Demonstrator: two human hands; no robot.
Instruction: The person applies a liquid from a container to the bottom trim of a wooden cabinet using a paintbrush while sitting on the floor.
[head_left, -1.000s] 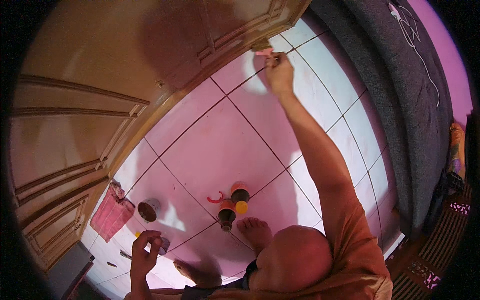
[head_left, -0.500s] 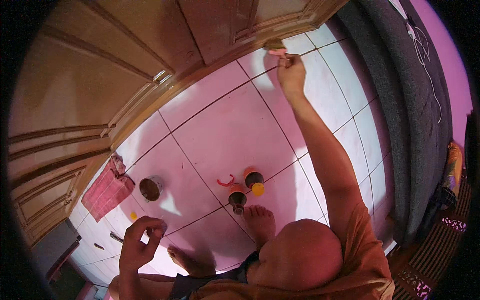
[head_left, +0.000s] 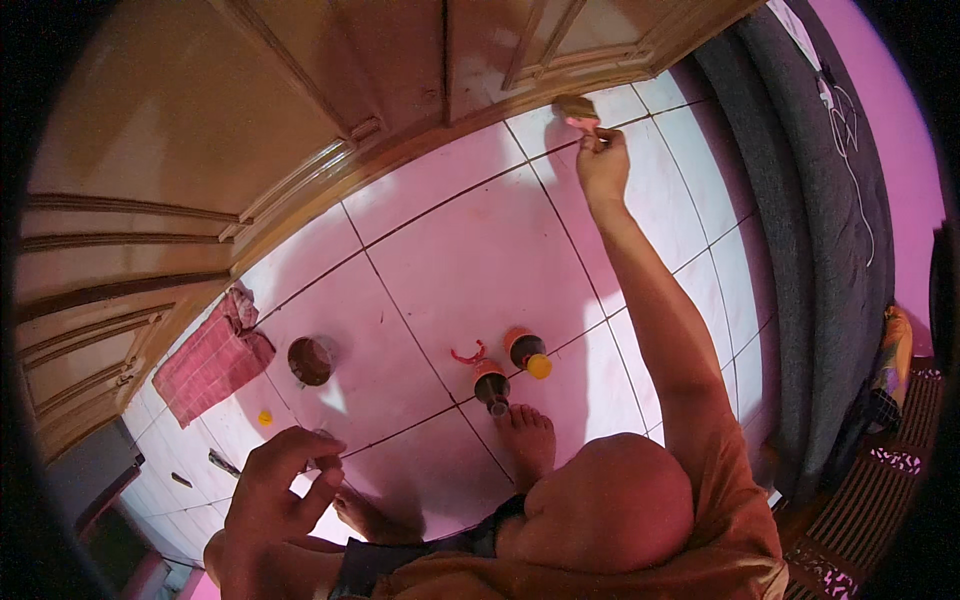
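Note:
My right hand [head_left: 604,165] reaches far forward, its fingers pinched around a paintbrush [head_left: 577,113]. The brush has wide brownish bristles and a pinkish part by my fingers; it is near the foot of the wooden door panels [head_left: 400,60]. At lower left, my left hand [head_left: 280,485] is curled, with thumb and forefinger close together; whether a small thing is between them I cannot make out. Beyond it stands a round tub [head_left: 311,361] with dark brown contents. Two dark bottles, an uncapped bottle [head_left: 491,387] and a yellow-capped bottle [head_left: 525,348], stand by my foot.
A red checked cloth [head_left: 212,360] lies left of the tub, with a small yellow cap [head_left: 265,418] nearby. A curved red piece [head_left: 467,352] lies beside the bottles. A dark grey cushioned piece of furniture [head_left: 835,220] borders the tiled floor on the right, a white cable [head_left: 858,180] on it.
The view has shifted slightly, so door and floor appear moved. My right hand with the paintbrush has moved little; the brush is angled differently. My left hand appears larger and slightly higher.

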